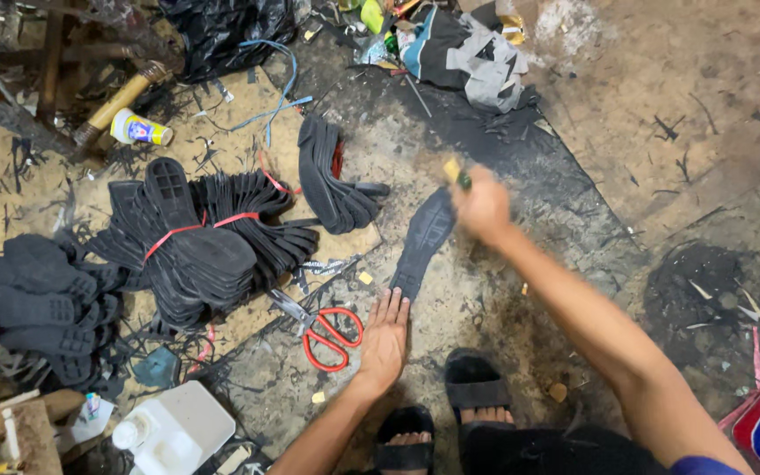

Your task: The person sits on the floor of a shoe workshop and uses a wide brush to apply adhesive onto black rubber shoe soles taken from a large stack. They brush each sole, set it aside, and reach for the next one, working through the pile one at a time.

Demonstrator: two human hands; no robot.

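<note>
Left hand (pixel 384 339) pins black sole (pixel 422 242); right hand (pixel 483 207) above.

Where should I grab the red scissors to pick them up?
Take the red scissors by the two red loop handles, coming from the near side by the left hand. The loops point toward the person; the metal blades point away, toward the bundled black soles.

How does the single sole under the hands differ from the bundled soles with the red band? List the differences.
The single sole lies flat and alone on the floor, pinned by the left hand; the bundled soles are stacked, leaning together and tied with a red band. Both are black.
</note>
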